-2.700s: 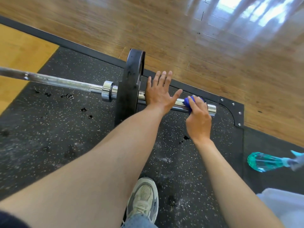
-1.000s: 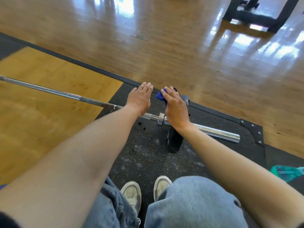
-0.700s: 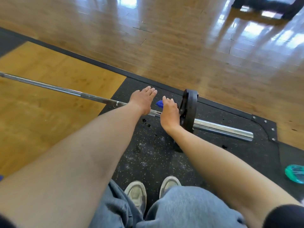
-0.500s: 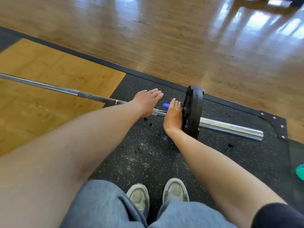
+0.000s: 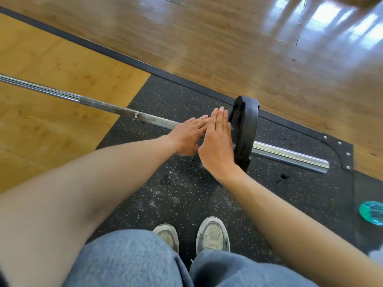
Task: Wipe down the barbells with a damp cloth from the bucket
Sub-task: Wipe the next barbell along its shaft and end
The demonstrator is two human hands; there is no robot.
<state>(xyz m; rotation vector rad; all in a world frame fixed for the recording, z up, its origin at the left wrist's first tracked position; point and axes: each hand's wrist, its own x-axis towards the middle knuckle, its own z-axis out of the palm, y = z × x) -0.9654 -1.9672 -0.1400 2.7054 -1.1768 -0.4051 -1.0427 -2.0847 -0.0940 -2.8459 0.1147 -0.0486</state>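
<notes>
Barbell (image 5: pixel 107 105) position: we see it lying across the floor, its shaft running from the left edge over the yellow wood panel (image 5: pixel 51 65) onto the black speckled mat (image 5: pixel 186 193). A small ring marks the shaft near the mat's edge. One black plate (image 5: pixel 245 131) stands upright on the bar, and the chrome sleeve (image 5: pixel 290 156) extends past it to the right, ending short of the mat's bolted corner.

Left hand (image 5: pixel 186 135): we see it laid flat over the shaft just left of the plate, fingers straight and together, palm down. It grips nothing.

Right hand (image 5: pixel 218 141): we see it flat as well, fingers straight and close together, its far edge against the inner face of the plate. The left fingertips pass behind it. We cannot tell whether a cloth lies under either palm; none shows.

Hands stand just beside each other, touching or nearly so, both between the ring and the plate.

Other items: a teal bottle (image 5: pixel 372 212) lies on the mat at the right edge, well apart from the bar. Two grey shoes (image 5: pixel 212 235) point toward the bar, with blue jeans (image 5: pixel 128 259) at the bottom of the view. Glossy brown wood floor (image 5: pixel 248 38) lies beyond the mat's dark border.
</notes>
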